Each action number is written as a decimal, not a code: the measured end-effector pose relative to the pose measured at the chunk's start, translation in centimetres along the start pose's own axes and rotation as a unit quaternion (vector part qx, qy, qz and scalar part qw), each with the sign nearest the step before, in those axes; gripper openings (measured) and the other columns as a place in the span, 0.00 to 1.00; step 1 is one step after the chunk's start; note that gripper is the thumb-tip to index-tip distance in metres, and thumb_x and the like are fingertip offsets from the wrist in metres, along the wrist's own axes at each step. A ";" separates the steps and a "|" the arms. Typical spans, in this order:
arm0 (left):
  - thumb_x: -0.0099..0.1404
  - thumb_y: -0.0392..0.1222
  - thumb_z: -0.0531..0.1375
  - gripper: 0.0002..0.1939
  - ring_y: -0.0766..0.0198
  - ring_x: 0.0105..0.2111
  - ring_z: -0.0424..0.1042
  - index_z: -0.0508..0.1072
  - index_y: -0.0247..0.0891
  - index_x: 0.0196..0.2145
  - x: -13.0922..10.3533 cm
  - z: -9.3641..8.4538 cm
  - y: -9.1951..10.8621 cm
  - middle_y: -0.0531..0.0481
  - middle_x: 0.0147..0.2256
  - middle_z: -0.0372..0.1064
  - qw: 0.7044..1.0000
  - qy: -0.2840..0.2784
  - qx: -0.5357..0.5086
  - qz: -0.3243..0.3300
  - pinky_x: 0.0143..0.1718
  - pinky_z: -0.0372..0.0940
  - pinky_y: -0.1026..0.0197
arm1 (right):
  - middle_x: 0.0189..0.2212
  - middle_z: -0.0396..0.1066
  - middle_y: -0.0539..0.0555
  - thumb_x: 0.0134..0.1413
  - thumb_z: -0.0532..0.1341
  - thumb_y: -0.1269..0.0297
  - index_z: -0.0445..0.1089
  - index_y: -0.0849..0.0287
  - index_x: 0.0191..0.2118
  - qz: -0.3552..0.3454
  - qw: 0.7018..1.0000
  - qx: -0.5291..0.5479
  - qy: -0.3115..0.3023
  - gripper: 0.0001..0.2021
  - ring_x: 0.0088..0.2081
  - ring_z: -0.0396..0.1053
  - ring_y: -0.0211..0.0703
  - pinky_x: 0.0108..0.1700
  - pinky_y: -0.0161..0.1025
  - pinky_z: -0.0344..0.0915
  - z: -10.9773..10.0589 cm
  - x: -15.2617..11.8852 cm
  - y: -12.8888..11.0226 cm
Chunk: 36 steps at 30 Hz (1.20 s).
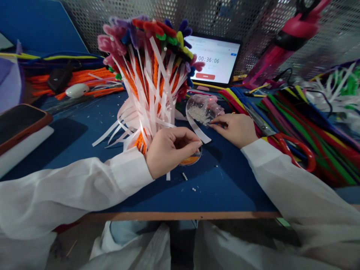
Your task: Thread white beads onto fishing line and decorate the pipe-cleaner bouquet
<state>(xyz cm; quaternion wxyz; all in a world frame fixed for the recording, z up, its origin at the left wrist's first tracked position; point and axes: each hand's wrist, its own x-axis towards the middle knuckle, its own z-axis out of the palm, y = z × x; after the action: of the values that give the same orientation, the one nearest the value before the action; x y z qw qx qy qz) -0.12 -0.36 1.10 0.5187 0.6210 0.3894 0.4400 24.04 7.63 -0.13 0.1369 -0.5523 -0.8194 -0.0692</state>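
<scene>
My left hand [173, 152] is closed in a pinch in front of a bouquet of pipe-cleaner flowers [152, 75], with whatever lies between its fingertips too small to make out. White ribbons [149, 108] and orange stems hang down behind that hand. A round disc with an orange print [191, 159] shows partly beneath its fingers. My right hand [236, 127] pinches at the edge of a clear dish or bag of small white beads [198, 113]; what its fingertips hold is hidden. Between the hands a white ribbon end [201, 132] curves over the table.
Loose beads [185, 176] lie near the table's front edge [182, 215]. Red-handled scissors [295, 150] rest on coloured pipe cleaners [312, 127] at right. A screen with a timer [215, 62], a pink bottle [281, 45] and a phone [21, 125] stand around.
</scene>
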 end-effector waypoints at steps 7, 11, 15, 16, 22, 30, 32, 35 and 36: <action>0.61 0.38 0.65 0.05 0.69 0.26 0.72 0.77 0.32 0.30 0.0 0.0 0.0 0.47 0.27 0.76 1.000 -0.003 -0.004 -0.002 0.27 0.66 0.68 | 0.39 0.81 0.54 0.62 0.58 0.58 0.80 0.54 0.42 -0.031 0.997 -0.064 -0.009 0.13 0.40 0.77 0.51 0.30 0.40 0.55 -0.1 -0.2 -0.7; 0.61 0.38 0.65 0.06 0.69 0.26 0.71 0.77 0.32 0.31 0.0 0.0 0.0 0.47 0.26 0.75 1.000 0.000 0.005 -0.002 0.26 0.66 0.67 | 0.37 0.81 0.55 0.63 0.56 0.59 0.80 0.55 0.40 -0.049 0.994 -0.101 0.001 0.15 0.40 0.77 0.50 0.29 0.40 0.50 -0.2 -0.3 -1.0; 0.61 0.38 0.65 0.06 0.68 0.25 0.71 0.77 0.32 0.30 0.0 0.0 0.0 0.46 0.26 0.75 1.000 0.001 0.002 0.001 0.26 0.66 0.67 | 0.35 0.81 0.54 0.60 0.58 0.60 0.81 0.54 0.39 -0.032 0.995 -0.099 0.004 0.13 0.39 0.77 0.50 0.29 0.40 0.50 -0.3 -0.3 -1.0; 0.61 0.38 0.65 0.05 0.68 0.25 0.71 0.77 0.32 0.30 0.0 0.0 0.0 0.46 0.26 0.75 1.000 0.000 -0.002 0.001 0.26 0.66 0.67 | 0.36 0.82 0.54 0.60 0.58 0.60 0.81 0.54 0.40 -0.031 0.995 -0.097 0.002 0.13 0.39 0.77 0.50 0.29 0.40 0.51 -0.3 -0.2 -1.0; 0.61 0.37 0.64 0.05 0.69 0.26 0.71 0.76 0.32 0.30 0.0 0.0 -0.1 0.46 0.26 0.75 1.000 -0.003 -0.012 -0.002 0.27 0.66 0.67 | 0.38 0.81 0.54 0.62 0.57 0.57 0.80 0.53 0.42 -0.043 0.995 -0.090 -0.009 0.14 0.39 0.77 0.50 0.28 0.40 0.50 -0.3 -0.2 -0.8; 0.61 0.38 0.65 0.06 0.69 0.25 0.71 0.76 0.32 0.30 -0.1 0.1 -0.1 0.47 0.26 0.75 1.000 -0.005 -0.016 -0.007 0.26 0.65 0.67 | 0.27 0.78 0.51 0.51 0.64 0.63 0.79 0.55 0.35 0.007 0.999 0.026 -0.037 0.07 0.33 0.74 0.45 0.31 0.38 0.57 -0.5 0.5 -0.5; 0.61 0.38 0.65 0.06 0.69 0.25 0.71 0.76 0.32 0.30 0.0 0.1 -0.1 0.47 0.26 0.75 1.000 -0.005 -0.012 -0.005 0.26 0.65 0.67 | 0.26 0.77 0.50 0.49 0.65 0.64 0.79 0.55 0.34 0.013 0.999 0.041 -0.032 0.06 0.32 0.73 0.44 0.31 0.38 0.58 -0.5 0.5 -0.6; 0.60 0.38 0.65 0.06 0.69 0.25 0.71 0.76 0.32 0.30 0.0 0.0 -0.1 0.46 0.26 0.75 1.000 -0.003 -0.007 -0.001 0.26 0.65 0.66 | 0.24 0.76 0.50 0.45 0.66 0.65 0.78 0.55 0.32 0.018 0.998 0.060 -0.006 0.05 0.30 0.73 0.44 0.32 0.38 0.60 -0.5 0.2 -0.7; 0.61 0.38 0.65 0.06 0.69 0.25 0.71 0.76 0.32 0.30 0.0 0.0 -0.1 0.46 0.26 0.75 1.000 -0.004 -0.007 -0.001 0.27 0.65 0.67 | 0.23 0.75 0.50 0.45 0.66 0.65 0.78 0.56 0.31 0.021 0.996 0.086 0.002 0.05 0.28 0.72 0.43 0.31 0.39 0.61 -0.6 0.1 -0.7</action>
<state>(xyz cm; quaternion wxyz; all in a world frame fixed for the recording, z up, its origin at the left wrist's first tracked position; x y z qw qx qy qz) -0.10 -0.32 1.03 0.5249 0.6186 0.3848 0.4401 23.45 7.33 0.51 0.1868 -0.5556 -0.8102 0.0040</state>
